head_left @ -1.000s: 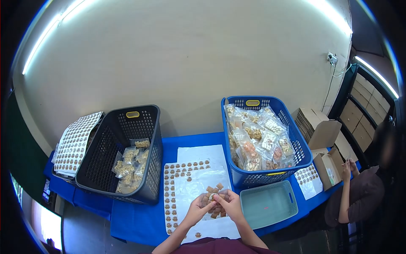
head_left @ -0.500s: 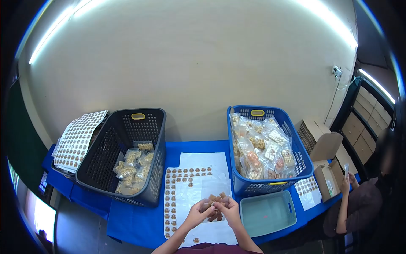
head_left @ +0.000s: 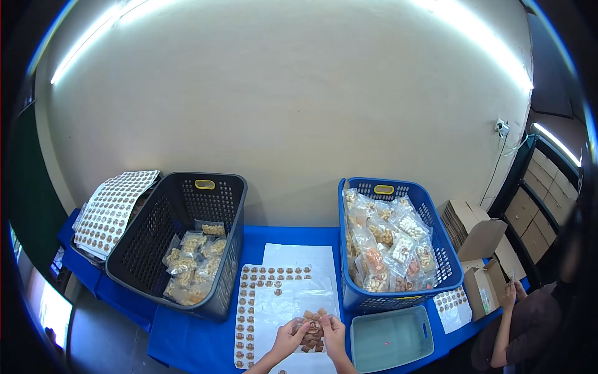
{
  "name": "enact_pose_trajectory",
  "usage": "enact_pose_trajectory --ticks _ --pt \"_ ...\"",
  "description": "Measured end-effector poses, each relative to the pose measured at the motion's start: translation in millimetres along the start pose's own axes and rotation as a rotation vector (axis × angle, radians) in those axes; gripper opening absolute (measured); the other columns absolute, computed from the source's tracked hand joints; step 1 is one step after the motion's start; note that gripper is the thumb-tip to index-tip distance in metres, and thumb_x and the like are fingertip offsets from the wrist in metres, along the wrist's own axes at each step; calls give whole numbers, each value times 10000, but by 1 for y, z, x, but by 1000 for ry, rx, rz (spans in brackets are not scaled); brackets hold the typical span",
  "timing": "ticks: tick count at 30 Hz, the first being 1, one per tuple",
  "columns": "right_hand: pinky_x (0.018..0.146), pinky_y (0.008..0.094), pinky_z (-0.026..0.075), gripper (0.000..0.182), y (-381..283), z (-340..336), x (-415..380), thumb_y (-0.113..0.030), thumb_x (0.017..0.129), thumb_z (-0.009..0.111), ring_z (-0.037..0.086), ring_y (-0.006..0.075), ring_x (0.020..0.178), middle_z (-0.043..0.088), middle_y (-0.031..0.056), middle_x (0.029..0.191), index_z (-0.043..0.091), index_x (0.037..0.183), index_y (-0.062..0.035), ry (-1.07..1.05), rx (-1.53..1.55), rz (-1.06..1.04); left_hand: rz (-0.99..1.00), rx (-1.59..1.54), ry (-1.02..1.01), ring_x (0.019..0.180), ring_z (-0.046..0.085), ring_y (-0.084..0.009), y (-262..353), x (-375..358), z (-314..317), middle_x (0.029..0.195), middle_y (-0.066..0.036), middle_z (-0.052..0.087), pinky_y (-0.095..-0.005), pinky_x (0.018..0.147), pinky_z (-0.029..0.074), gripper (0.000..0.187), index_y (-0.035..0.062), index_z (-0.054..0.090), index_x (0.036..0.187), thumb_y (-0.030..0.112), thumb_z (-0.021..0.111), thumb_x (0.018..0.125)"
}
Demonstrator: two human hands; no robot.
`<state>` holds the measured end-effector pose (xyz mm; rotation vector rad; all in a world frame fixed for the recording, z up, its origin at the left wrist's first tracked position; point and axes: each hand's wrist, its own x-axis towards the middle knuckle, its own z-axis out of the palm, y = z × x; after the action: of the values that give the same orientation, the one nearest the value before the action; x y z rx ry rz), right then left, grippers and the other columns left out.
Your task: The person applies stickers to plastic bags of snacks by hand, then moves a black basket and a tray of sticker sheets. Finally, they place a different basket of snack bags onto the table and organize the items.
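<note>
A small clear packet of brown square pieces (head_left: pixel 311 341) is held between my two hands, low over the table. My left hand (head_left: pixel 290 337) grips its left side, and my right hand (head_left: pixel 334 333) pinches the right side. Near the packet's top, between my thumbs, a round brown sticker (head_left: pixel 314 326) shows. Below the hands lies a white sticker sheet (head_left: pixel 261 293) with round brown stickers along its left and upper edges; its middle is bare backing.
To the left, a dark basket (head_left: pixel 224 268) holds several packets. A blue basket (head_left: pixel 398 303) full of packets stands right, behind a pale green tray (head_left: pixel 392 343). Far left are stacked sticker sheets (head_left: pixel 115 212). A co-worker's hand (head_left: pixel 512 293) is beside a cardboard box (head_left: pixel 486 287) at right.
The view has tilted up, so the table sits lower in it. My hands have shifted on the packet, whose sticker now faces me flat. The co-worker's hands have lowered toward the box.
</note>
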<state>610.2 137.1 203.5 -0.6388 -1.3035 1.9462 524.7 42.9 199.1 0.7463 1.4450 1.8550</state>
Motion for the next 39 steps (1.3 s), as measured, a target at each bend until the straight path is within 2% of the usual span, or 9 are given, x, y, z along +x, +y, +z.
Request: enact_pose_trajectory --ticks 3,7,13,16,22,23,29,37,39 --pt "613 202 461 131 -13 0 2 -122 842 568 569 87 715 598 60 800 516 818 -4 -70 76 75 -12 -19 -8 657 539 -48 -17 13 -10 739 -24 606 -179 556 440 217 -14 565 911 196 552 859" --pt "655 224 472 131 2 2 10 -72 806 603 574 98 748 601 70 879 525 876 7 -94 -116 -35 -175 120 -129 724 540 -52 6 28 -20 797 -19 598 -181 620 438 207 -1 565 927 194 551 858" --pt "641 217 463 71 -4 4 13 -35 803 588 561 83 722 594 60 815 526 810 -2 1 -41 -68 -47 233 -58 710 527 -43 4 30 -8 800 -19 602 -183 599 427 224 -6 582 955 194 535 867" --pt "600 209 446 70 -4 5 8 -63 828 561 536 63 674 582 39 776 524 799 -10 1 51 -3 -30 170 -93 649 543 -53 7 25 -8 750 -20 608 -194 566 444 275 1 574 996 241 532 867" --pt "547 199 406 142 -29 9 -3 -155 870 520 490 53 630 556 17 758 514 803 -30 0 85 102 -127 -111 -84 787 556 -90 -3 5 -4 920 -61 592 -218 678 473 298 -28 531 1044 223 501 886" --pt "603 206 437 125 -8 -8 4 -140 861 534 531 74 727 567 40 837 508 886 -20 -57 24 49 -117 -158 -81 807 557 -96 -4 4 -2 940 -66 587 -221 694 474 305 -36 519 1055 218 499 887" --pt "741 238 466 270 -23 3 -6 -106 837 568 554 120 907 572 90 974 454 1056 4 -181 -45 29 -96 -74 -85 841 570 -111 7 -2 -2 946 -94 583 -227 718 478 280 -40 485 1070 184 461 903" --pt "628 206 446 311 -32 -2 -11 -125 840 568 565 90 798 588 62 891 451 1087 22 -275 -106 145 -91 -89 -79 837 569 -102 12 -6 -6 917 -81 588 -214 708 466 302 -34 467 1099 191 471 899" --pt "634 213 458 306 -36 1 -15 -119 841 565 572 102 797 589 78 901 449 1083 28 -287 -170 69 -104 -91 -109 851 568 -107 20 -4 -6 935 -81 583 -216 717 466 303 -34 459 1110 172 488 890"
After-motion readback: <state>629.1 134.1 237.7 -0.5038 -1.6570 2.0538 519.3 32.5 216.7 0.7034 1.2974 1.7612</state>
